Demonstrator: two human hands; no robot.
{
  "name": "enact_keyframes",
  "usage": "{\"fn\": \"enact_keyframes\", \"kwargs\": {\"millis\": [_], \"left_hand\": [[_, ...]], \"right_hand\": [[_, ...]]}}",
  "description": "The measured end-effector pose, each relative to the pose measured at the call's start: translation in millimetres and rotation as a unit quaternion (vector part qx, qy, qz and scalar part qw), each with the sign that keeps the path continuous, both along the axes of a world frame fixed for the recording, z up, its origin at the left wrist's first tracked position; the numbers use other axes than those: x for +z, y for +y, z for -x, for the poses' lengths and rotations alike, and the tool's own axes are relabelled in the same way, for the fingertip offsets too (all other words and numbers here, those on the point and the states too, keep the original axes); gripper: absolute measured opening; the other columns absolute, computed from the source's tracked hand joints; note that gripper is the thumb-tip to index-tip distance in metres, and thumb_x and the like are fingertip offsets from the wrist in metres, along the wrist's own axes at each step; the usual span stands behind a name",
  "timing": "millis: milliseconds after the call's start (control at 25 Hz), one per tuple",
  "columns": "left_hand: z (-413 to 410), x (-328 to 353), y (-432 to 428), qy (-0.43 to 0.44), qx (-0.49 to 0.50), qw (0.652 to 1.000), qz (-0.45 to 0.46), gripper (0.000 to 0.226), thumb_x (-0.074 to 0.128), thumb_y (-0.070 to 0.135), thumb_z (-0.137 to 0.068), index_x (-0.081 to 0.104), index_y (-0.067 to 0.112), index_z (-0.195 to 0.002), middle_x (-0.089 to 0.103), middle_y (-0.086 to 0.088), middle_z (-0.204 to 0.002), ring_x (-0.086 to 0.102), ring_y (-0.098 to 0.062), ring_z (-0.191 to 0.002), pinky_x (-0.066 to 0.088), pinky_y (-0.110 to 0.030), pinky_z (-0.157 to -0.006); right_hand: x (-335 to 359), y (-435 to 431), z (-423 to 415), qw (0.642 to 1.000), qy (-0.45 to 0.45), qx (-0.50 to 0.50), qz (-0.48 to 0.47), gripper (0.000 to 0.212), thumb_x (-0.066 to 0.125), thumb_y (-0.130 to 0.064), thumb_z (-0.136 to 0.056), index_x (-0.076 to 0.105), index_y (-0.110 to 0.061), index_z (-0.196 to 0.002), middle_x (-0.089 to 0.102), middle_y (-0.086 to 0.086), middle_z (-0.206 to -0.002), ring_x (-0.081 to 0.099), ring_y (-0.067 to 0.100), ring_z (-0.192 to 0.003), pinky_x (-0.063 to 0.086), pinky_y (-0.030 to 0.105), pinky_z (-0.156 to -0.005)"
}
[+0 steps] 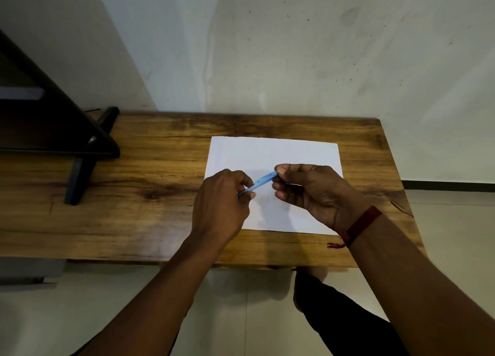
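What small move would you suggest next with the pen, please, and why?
Probably draw the right hand away to uncap the pen. The left hand grips its near end and the right hand pinches its far end, above the paper, which looks blank. I cannot tell for sure that the far end is a cap.
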State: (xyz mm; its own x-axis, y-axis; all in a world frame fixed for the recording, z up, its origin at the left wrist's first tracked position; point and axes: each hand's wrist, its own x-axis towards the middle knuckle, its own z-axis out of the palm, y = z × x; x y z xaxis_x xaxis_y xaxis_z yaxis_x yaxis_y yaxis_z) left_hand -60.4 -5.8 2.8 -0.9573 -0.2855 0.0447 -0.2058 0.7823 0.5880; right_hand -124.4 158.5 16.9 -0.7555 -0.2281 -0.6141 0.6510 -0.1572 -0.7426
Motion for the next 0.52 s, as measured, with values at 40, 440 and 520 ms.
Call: {"fn": "enact_keyframes", "kwargs": {"millis": [40, 440, 520], "left_hand": [[0, 1, 0, 0.0, 0.003, 1.0, -0.01, 0.019, 0.078, 0.024, -0.076, 0.073, 0.022, -0.095, 0.072, 0.004, -0.088, 0.052, -0.004, -0.059, 0.033, -0.008, -0.056], [2, 5, 5, -0.093, 0.062, 0.985, -0.13, 0.017, 0.067, 0.023, -0.087, 0.069, 0.015, -0.101, 0.072, -0.002, -0.09, 0.069, -0.015, -0.059, 0.06, -0.032, -0.062], [3, 5, 8, -0.104, 0.063, 0.982, -0.146, 0.017, 0.066, 0.023, -0.087, 0.068, 0.016, -0.103, 0.072, -0.002, -0.089, 0.07, -0.016, -0.061, 0.061, -0.035, -0.064]], "right_hand": [[1, 0, 0, 1.0, 0.005, -0.006, -0.008, 0.013, 0.072, -0.008, -0.081, 0.076, -0.005, -0.093, 0.076, 0.013, -0.087, 0.073, 0.021, -0.072, 0.058, 0.03, -0.06], [-37, 10, 12, 0.756, 0.361, 0.05, -0.543, 0.021, 0.063, -0.025, -0.091, 0.073, -0.017, -0.107, 0.073, 0.006, -0.108, 0.066, 0.023, -0.095, 0.046, 0.027, -0.08], [-47, 6, 16, 0.742, 0.369, 0.068, -0.555, 0.027, 0.064, -0.032, -0.09, 0.072, -0.016, -0.11, 0.072, 0.009, -0.105, 0.064, 0.027, -0.096, 0.051, 0.032, -0.081]]}}
